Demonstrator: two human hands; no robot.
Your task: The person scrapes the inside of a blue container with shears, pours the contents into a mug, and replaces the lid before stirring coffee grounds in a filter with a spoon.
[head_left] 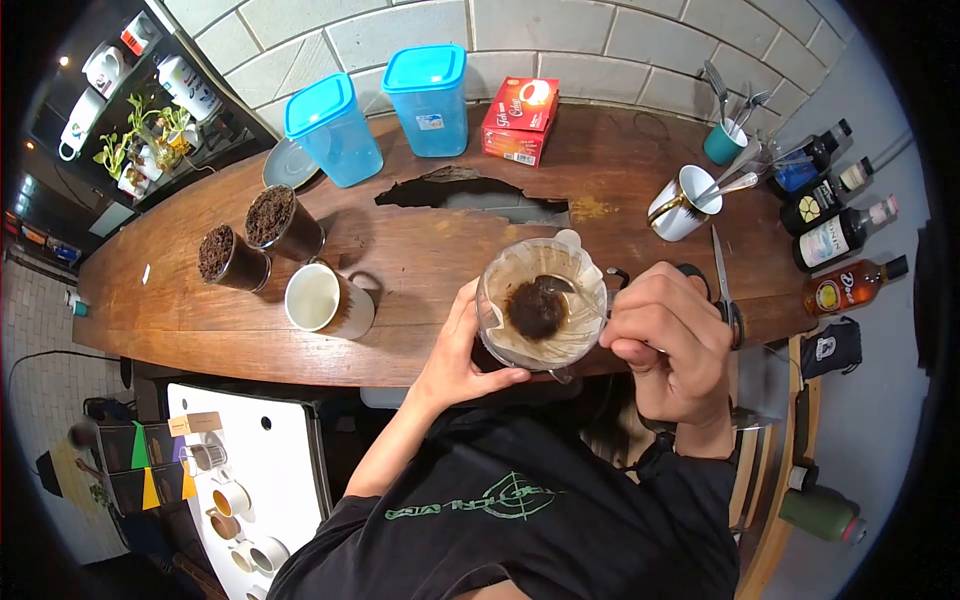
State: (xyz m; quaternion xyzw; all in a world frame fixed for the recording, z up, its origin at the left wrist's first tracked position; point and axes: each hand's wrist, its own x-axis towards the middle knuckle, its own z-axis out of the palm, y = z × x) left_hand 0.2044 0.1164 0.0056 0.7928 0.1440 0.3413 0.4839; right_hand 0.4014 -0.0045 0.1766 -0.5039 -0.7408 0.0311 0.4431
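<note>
A clear coffee dripper (490, 335) lined with a paper filter (575, 262) stands near the front edge of the wooden table. Dark wet coffee grounds (533, 312) lie at the bottom of the filter. My left hand (458, 355) is wrapped around the dripper's left side, thumb along the front. Pinched in my right hand (672, 338) is a metal spoon (580, 291), its lower end tilted down into the filter at the grounds. What sits under the dripper is mostly hidden. To the left stands a white mug (347, 307) with its handle turned right.
Two glasses of dark grounds (290, 232) stand at the left. Behind are two blue-lidded containers (428, 110), a red box (520, 122) and a ragged hole (480, 197) in the tabletop. Right are a cup of spoons (680, 210), scissors (722, 275) and several bottles (850, 285).
</note>
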